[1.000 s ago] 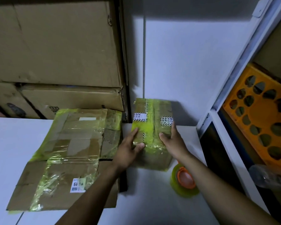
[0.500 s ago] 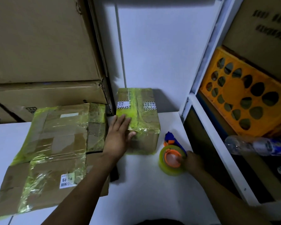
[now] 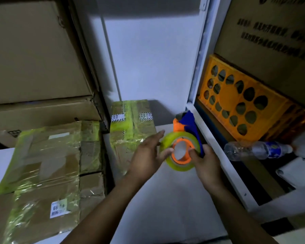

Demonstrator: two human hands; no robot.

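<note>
Stock as I see it:
- One tape dispenser (image 3: 180, 138), a yellow-green roll on an orange core, over the white table (image 3: 165, 199) at 4 o'clock of the small taped parcel (image 3: 132, 127).
- Two taped parcels in all; the second is a large flat carton (image 3: 48, 166) at 9 o'clock.
- One water bottle (image 3: 257, 151) at 3 o'clock.
- One orange crate (image 3: 245, 103) at 1 o'clock.

My right hand (image 3: 207, 166) grips the dispenser, thumb on the core. My left hand (image 3: 147, 156) has its fingers straight, thumb touching the roll's rim.

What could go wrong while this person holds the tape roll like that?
The right hand grips the tape dispenser mainly by its orange core, so it might slip and drop. The left hand touches the roll with straight fingers below the cutter end; a nick or stuck tape seems possible.
</note>
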